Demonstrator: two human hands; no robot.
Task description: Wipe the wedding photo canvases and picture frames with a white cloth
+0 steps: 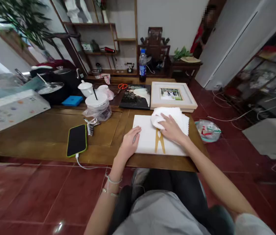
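A flat white panel (145, 140) lies on the wooden table in front of me, bearing a gold A-shaped piece (160, 143). My left hand (130, 140) is at the panel's left edge, its fingers curled over that side. My right hand (170, 128) presses a bunched white cloth (166, 114) onto the upper part of the panel. The cloth hides the top of the gold piece and the panel's far right corner. The fingers of the right hand are bent into the cloth.
Behind the panel lie a white picture frame (189, 94) with a photo and a dark picture (135, 101). Orange scissors (122, 86), a bottle (142, 67), a lidded cup (97, 102) and a charging phone (77, 140) are also on the table (42, 130). A person (200, 36) stands far back.
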